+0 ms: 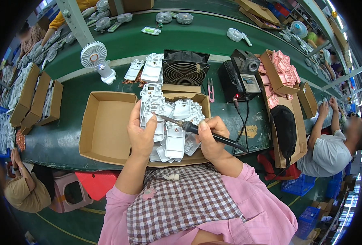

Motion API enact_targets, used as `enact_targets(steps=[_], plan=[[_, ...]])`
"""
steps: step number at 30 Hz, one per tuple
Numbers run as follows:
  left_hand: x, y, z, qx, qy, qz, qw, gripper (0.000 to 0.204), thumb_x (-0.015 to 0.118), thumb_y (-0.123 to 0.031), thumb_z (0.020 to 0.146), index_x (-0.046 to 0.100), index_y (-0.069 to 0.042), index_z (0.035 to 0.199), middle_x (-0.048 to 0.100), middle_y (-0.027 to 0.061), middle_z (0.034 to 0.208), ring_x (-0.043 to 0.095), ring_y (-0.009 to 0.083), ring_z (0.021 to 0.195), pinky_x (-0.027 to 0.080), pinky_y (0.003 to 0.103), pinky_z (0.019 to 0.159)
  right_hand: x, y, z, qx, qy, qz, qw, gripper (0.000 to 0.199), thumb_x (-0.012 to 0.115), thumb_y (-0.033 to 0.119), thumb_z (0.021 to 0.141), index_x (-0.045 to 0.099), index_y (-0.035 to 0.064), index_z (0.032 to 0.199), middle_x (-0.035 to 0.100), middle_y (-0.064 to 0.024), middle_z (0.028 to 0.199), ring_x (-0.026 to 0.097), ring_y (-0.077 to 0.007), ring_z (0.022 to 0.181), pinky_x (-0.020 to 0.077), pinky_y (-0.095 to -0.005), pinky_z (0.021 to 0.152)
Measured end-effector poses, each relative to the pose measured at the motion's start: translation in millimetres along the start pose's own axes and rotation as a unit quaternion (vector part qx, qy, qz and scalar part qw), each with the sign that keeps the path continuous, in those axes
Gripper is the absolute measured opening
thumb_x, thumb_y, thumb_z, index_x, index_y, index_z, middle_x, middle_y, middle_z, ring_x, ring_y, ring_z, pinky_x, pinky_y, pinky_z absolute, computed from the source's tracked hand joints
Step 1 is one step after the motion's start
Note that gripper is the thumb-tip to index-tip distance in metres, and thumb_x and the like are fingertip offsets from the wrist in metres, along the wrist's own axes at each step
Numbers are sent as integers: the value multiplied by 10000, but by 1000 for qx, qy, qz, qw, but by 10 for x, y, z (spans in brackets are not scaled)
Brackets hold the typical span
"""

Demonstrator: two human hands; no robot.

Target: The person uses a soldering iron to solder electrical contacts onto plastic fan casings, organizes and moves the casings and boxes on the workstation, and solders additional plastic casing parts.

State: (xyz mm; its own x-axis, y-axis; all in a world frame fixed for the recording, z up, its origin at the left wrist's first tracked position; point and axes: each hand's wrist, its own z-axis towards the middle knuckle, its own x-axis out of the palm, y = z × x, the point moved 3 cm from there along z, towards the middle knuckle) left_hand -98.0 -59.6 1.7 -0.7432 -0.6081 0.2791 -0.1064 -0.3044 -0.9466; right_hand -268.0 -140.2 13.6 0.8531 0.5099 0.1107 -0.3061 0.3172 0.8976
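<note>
My left hand (142, 132) is closed around a white plastic housing (151, 100), with the thumb across its lower part. In my right hand (212, 139) is a soldering iron (193, 128), gripped like a pen by its black handle. Its metal tip reaches left to the housing, close by my left thumb; whether it touches cannot be made out. Under both hands, more white housings (174, 141) lie heaped in a cardboard box (206, 105). Some of them carry small copper-coloured parts.
A cardboard tray (103, 118) stands to the left. Behind are a black fan (185, 69), pink-handled snips (210, 92) and a black soldering station (240, 77), its cables trailing nearby. A box of pink housings (281, 73) stands right. A small white fan (97, 61) stands back left. People work on both sides.
</note>
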Motion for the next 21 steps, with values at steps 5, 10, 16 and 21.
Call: enact_targets(steps=[5, 10, 16, 21], plan=[[13, -4, 0, -9, -17, -4, 1000, 499, 535, 1, 809, 406, 83, 1283, 575, 118, 1131, 567, 135, 992, 435, 263, 879, 3, -9, 13, 0, 7, 5, 1000, 216, 519, 83, 910, 397, 58, 734, 463, -24, 569, 410, -61, 453, 354, -212, 410], [-10, -10, 12, -14, -13, -2, 1000, 490, 538, 5, 803, 410, 88, 1269, 573, 119, 1122, 563, 132, 989, 439, 261, 869, 12, 10, 15, -2, 11, -3, 1000, 215, 523, 90, 911, 400, 58, 738, 471, -29, 575, 419, -63, 450, 357, -210, 411], [-23, 18, 11, -24, -7, -20, 999, 467, 541, 6, 796, 427, 88, 1241, 572, 112, 1105, 560, 128, 978, 443, 260, 859, -18, -6, 3, 18, -17, 27, 999, 206, 517, 93, 914, 405, 58, 744, 481, -38, 586, 427, -65, 446, 359, -208, 410], [15, -19, 2, -26, -5, -13, 1000, 465, 536, 17, 795, 427, 93, 1240, 572, 114, 1107, 562, 130, 978, 446, 258, 855, -11, -8, 13, -4, 1, 21, 1000, 206, 518, 93, 914, 405, 60, 745, 473, -32, 581, 421, -64, 447, 355, -207, 410]])
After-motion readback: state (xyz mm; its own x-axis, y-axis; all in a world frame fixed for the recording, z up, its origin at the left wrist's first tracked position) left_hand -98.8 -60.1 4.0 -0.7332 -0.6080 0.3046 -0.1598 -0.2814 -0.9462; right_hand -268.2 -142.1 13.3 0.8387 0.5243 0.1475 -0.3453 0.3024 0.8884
